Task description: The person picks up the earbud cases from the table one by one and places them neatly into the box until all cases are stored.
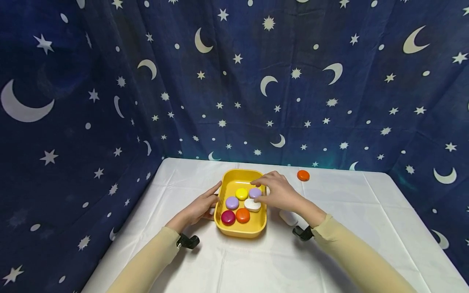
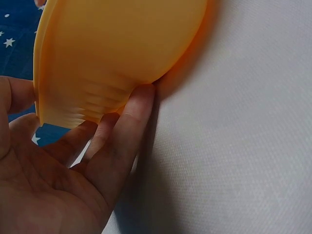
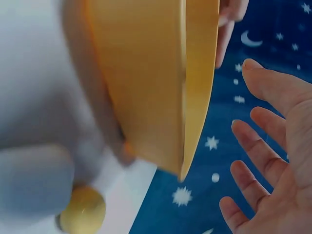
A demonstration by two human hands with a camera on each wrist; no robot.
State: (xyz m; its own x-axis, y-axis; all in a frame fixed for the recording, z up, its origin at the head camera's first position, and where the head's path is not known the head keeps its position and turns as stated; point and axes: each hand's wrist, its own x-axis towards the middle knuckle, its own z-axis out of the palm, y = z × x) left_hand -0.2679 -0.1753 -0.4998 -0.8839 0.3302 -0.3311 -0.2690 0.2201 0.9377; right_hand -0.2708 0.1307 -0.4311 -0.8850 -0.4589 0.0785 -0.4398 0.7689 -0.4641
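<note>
A yellow plastic tray (image 1: 239, 233) holds several smooth rounded pieces: a yellow one (image 1: 242, 194), two lilac ones, a white one (image 1: 252, 205), an orange one (image 1: 243, 215) and a dark red one (image 1: 228, 217). My left hand (image 1: 198, 209) touches the tray's left side, with fingertips against the outer wall and rim in the left wrist view. Over the tray's right edge hovers my right hand (image 1: 280, 194), beside a lilac piece (image 1: 255, 193) and the white one. Its fingers are spread and loosely bent, holding nothing in the right wrist view.
On the white-covered table, an orange piece (image 1: 303, 175) lies behind my right hand. A white object (image 1: 288, 217), partly hidden, lies under my right wrist. Blue curtains (image 1: 249, 81) with moons and stars stand behind and at the sides.
</note>
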